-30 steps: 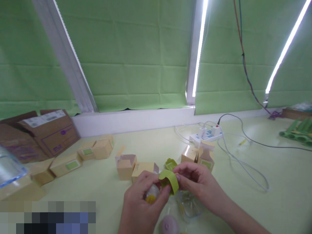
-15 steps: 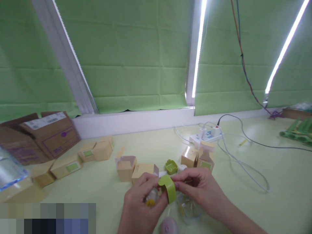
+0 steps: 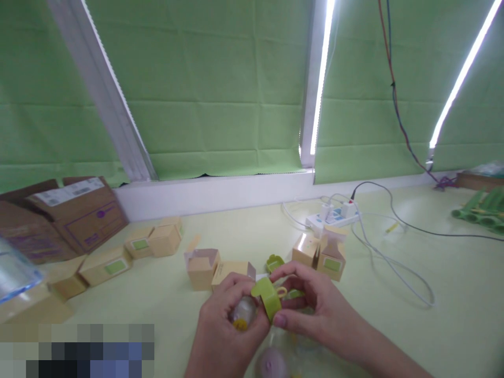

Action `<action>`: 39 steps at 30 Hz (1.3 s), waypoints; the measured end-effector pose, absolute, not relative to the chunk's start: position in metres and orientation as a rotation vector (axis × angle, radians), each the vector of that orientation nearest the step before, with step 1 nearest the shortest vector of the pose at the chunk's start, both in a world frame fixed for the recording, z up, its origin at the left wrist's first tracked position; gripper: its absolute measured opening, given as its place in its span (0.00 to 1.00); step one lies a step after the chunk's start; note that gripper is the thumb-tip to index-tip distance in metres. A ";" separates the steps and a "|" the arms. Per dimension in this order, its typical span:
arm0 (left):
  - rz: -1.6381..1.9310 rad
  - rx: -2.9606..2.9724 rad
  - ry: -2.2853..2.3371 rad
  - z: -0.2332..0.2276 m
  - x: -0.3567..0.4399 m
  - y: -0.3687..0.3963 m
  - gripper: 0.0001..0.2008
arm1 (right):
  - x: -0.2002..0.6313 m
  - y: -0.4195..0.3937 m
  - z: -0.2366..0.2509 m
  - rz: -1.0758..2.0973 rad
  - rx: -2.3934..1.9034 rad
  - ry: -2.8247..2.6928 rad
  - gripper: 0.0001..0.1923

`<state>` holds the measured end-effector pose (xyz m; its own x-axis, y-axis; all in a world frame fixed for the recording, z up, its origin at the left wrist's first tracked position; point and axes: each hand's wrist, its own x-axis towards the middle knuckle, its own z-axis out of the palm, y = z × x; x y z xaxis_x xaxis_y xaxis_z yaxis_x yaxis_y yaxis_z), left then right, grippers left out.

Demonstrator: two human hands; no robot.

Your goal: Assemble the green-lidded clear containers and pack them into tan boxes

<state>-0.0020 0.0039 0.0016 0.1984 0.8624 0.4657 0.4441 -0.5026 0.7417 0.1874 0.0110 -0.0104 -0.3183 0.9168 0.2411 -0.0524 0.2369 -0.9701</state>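
Both hands [image 3: 275, 320] pinched the green strap [image 3: 268, 297] over my bottle [image 3: 243, 311]; I judged a loose pinch could let it slip.

Small cartons [image 3: 199, 268] lie on the counter [image 3: 452, 294] just behind the left hand [image 3: 226, 336]; two more [image 3: 321, 254] stand behind the right hand [image 3: 311, 310], a power strip [image 3: 334, 216] farther back.

One head-worn camera looks forward and down across the tabletop [image 3: 452, 294] toward green blinds [image 3: 220, 105], hands [image 3: 271, 320] close below.
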 end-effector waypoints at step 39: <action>1.167 1.954 1.245 0.002 0.008 -0.001 0.02 | 0.193 0.010 -0.011 1.178 -0.837 -1.639 0.22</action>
<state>0.0083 -0.0008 0.0021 0.1973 0.9044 0.3784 0.4360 -0.4267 0.7924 0.1930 0.0102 -0.0108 -0.3452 0.8934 0.2875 0.0122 0.3106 -0.9505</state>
